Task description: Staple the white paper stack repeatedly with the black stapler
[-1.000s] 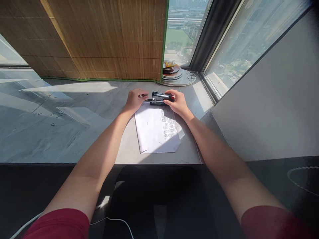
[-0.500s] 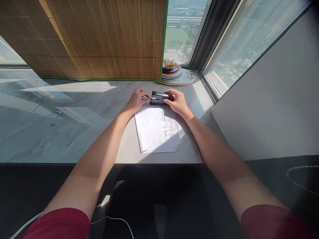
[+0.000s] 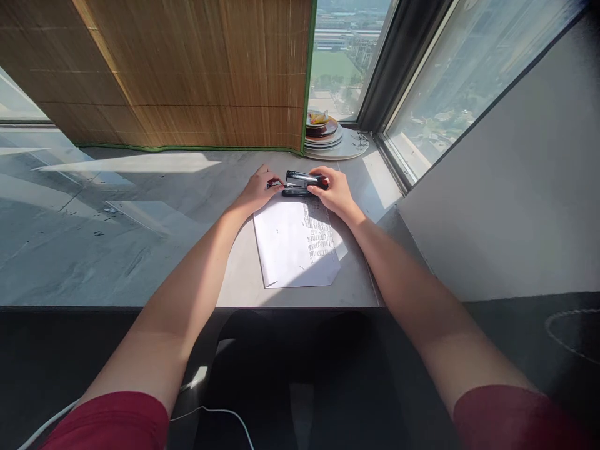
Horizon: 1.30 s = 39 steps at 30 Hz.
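A black stapler with its top arm raised lies at the far edge of a white printed sheet on the grey sill. My right hand is closed around the stapler's right end. My left hand rests at the sheet's far left corner, fingers pinched at the stapler's left end on something small I cannot make out.
A stack of plates with a yellow item on top stands in the window corner behind the stapler. A bamboo blind hangs at the back. The marble sill stretches left. A white cable runs below the sill edge.
My left hand has slid a little right, closer to the stapler's left end. The right hand and stapler have stayed almost where they were.
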### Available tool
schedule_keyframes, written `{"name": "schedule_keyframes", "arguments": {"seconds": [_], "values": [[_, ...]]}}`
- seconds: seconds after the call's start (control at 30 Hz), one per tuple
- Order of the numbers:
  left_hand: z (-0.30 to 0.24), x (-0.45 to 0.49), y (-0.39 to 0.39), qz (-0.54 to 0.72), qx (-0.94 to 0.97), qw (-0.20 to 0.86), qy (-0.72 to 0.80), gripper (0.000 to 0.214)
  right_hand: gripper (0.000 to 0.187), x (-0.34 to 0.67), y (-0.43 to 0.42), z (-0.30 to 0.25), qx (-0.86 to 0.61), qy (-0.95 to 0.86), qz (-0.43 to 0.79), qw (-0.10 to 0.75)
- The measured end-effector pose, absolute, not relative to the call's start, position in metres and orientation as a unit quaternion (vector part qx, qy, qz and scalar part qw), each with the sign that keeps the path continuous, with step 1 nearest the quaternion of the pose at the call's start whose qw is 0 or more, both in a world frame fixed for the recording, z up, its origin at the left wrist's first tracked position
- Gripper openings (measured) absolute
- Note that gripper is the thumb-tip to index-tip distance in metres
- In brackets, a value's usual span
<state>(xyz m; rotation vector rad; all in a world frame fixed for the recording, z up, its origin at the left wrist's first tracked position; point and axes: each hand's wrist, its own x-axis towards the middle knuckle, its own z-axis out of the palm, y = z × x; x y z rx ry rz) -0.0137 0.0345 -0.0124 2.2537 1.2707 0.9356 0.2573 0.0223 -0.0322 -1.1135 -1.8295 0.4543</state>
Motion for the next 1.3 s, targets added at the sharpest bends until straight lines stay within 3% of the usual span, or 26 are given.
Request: {"name": "schedule_keyframes", "arguments": {"seconds": [1.3], "values": [[-0.0129,-0.0166,0.0364,0.382,0.790,0.184,0.442,0.011,0.040,0.2599,0.0208,-0.0268,-0.454,-0.731,0.178,0.477]]}}
